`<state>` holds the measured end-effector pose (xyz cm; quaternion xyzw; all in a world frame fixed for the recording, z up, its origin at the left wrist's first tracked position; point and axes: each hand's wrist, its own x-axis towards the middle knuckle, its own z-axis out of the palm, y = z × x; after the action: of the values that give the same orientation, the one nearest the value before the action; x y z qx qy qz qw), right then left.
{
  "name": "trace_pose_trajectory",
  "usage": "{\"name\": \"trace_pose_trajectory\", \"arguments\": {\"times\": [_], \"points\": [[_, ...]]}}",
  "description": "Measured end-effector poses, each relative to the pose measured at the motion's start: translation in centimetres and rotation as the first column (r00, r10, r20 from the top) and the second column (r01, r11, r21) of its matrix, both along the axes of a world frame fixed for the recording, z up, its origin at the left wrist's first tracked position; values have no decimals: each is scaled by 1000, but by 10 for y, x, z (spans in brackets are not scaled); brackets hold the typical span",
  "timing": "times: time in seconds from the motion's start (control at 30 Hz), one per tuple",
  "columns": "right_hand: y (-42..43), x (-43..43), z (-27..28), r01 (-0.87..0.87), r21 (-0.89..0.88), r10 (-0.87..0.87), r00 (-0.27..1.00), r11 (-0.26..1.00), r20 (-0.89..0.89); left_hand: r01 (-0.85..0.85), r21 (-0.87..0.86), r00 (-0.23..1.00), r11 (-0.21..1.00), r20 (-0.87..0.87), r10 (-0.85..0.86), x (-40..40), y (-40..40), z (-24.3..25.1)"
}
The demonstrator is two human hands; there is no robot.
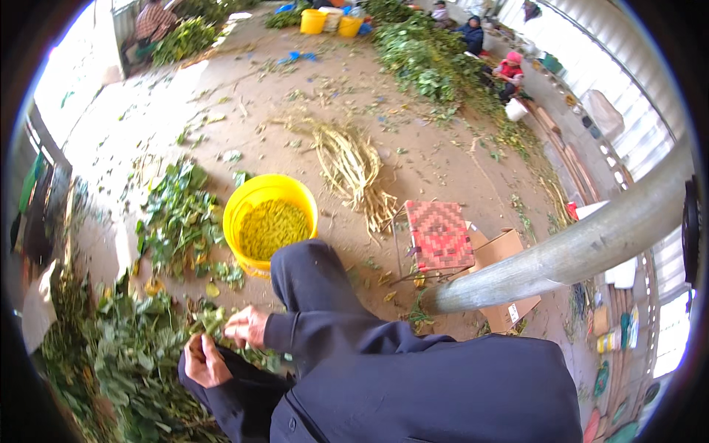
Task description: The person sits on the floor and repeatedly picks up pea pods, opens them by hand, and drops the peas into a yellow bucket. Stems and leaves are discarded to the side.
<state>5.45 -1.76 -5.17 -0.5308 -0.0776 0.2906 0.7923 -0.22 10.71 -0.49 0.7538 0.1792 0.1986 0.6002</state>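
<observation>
My left hand [206,361] is closed on a plant stalk, with its thumb and fingers pinched together. Close above it, to the right, my right hand [247,326] has its fingers at a cluster of green pods [212,320] on that plant; its exact grip is blurred. Both hands are over my lap, beside a heap of leafy green plants [130,354]. Past my knee stands a yellow plastic bucket [230,213], partly filled with green pods [274,230].
Stripped stalks [352,166] lie beyond the bucket, and plucked leaves [180,219] to its left. A woven-top stool [440,235], a cardboard box [498,249] and a thick metal pole [532,277] are at right. Several people sit by plant heaps farther off.
</observation>
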Motion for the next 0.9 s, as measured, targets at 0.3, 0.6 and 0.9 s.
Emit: {"name": "trace_pose_trajectory", "arguments": {"times": [0.3,0.6,0.9], "points": [[12,-2,0,56,143,38,814,988,-580,157,210,987,965,6,-162,-4,-5,-14],[26,12,-20,96,116,-54,943,989,-328,159,491,987,856,-76,-140,-2,1,-37],[17,15,-9,63,41,-49,963,997,-265,285,567,954,773,-245,-172,-2,-7,-22]]}}
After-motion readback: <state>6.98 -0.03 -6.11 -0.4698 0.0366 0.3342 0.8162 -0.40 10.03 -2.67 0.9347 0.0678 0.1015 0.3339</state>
